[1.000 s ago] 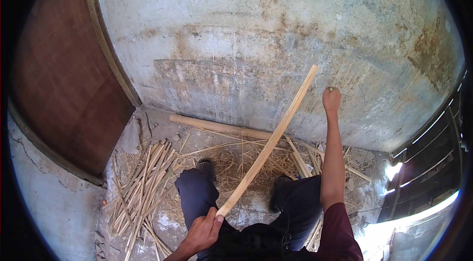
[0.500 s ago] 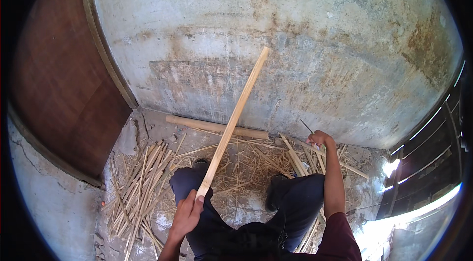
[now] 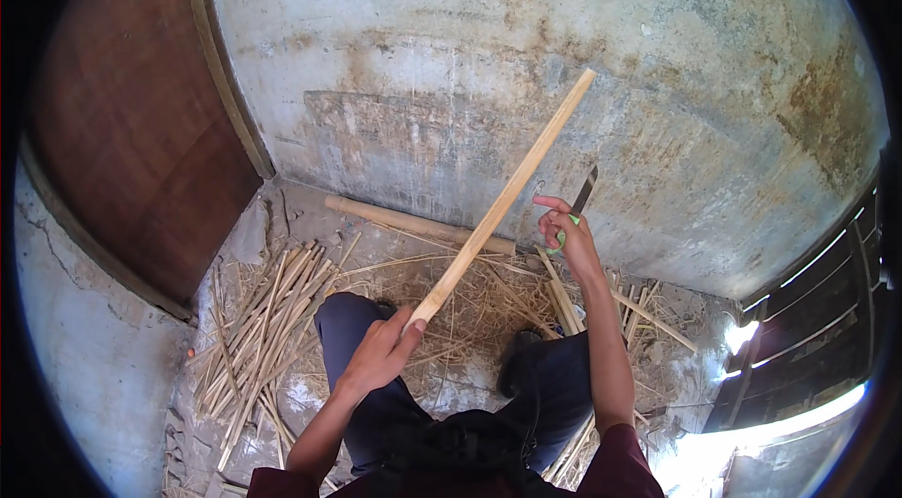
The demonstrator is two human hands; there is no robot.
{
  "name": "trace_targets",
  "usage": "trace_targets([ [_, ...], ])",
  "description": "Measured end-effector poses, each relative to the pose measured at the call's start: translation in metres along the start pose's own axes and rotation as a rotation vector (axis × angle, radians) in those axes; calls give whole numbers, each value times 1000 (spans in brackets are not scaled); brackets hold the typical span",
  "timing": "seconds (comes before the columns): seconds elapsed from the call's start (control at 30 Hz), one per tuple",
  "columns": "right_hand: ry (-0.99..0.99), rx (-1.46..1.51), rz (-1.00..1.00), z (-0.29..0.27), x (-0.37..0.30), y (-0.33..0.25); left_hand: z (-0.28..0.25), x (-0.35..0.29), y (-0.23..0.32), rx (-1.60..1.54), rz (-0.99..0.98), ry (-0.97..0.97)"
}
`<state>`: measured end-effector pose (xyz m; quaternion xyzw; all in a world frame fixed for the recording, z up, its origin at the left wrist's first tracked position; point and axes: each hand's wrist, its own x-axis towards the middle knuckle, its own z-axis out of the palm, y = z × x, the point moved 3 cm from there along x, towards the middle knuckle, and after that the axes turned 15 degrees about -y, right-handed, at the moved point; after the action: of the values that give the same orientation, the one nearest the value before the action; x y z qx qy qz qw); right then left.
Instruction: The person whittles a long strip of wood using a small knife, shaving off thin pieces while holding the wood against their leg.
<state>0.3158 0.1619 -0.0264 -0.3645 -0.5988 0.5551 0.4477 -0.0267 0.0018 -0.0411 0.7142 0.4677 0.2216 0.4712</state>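
Observation:
My left hand (image 3: 381, 355) grips the lower end of a long, flat bamboo strip (image 3: 507, 193), which slants up and to the right, its far end in front of the wall. To the right of the strip, my right hand (image 3: 573, 240) is closed around the green handle of a knife (image 3: 586, 190). Its dark blade points upward and slightly right, apart from the strip. The index finger of that hand stretches out toward the strip, and I see a gap between them.
A pile of split strips (image 3: 258, 338) lies at left, and more strips (image 3: 562, 305) lie at right. A thick bamboo pole (image 3: 423, 227) rests along the foot of the stained wall (image 3: 451, 122). Shavings cover the floor between my legs. A brown door (image 3: 132, 113) is at far left.
The strip has tilted further right as my left hand moved right and slightly up. My right hand has come up and left, bringing the knife nearer the strip.

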Motion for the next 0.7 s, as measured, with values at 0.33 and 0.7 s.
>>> trace_targets([
  [0.33, -37, 288, -23, 35, 18, 3, -2, 30, 12, 14, 48, -21],
  [0.7, -65, 147, 48, 36, 27, -22, -17, 66, 17, 37, 24, -91],
])
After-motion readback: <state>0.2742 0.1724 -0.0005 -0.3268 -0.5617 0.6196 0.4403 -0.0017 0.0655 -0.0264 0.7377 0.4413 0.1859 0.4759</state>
